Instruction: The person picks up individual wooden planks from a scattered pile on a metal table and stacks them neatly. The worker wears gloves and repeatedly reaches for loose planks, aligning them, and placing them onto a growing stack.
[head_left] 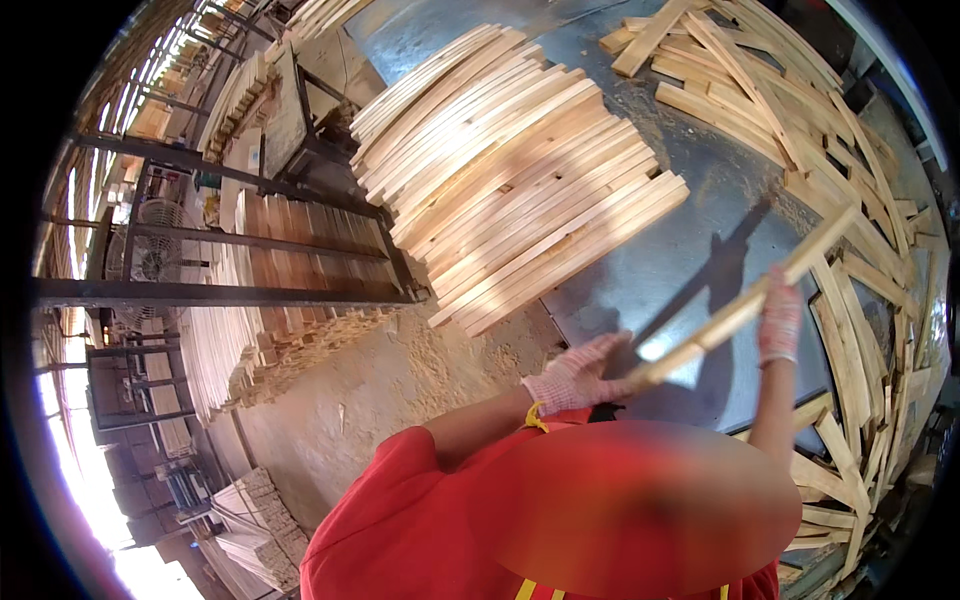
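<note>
My right hand (778, 322), in a pink-and-white knit glove, is closed around a pale wooden strip (722, 322). The strip slants from near my body up toward the far right, held above a grey metal tabletop (600, 285). At its near end is my left hand (578, 372), gloved alike, with fingers stretched out and apart from the wood. The thumb side lies by the strip's end; whether it presses on it is hard to see. Beyond my hands, a wide layer of wooden strips (530, 175) lies side by side on the tabletop.
A loose heap of wooden strips (730, 75) spreads along the right side. To the left stand a dark metal frame (230, 293), stacked boards (300, 235) and a fan (155, 240). Sawdust (430, 350) covers the floor. Another bundle of wood (255, 525) sits at the lower left.
</note>
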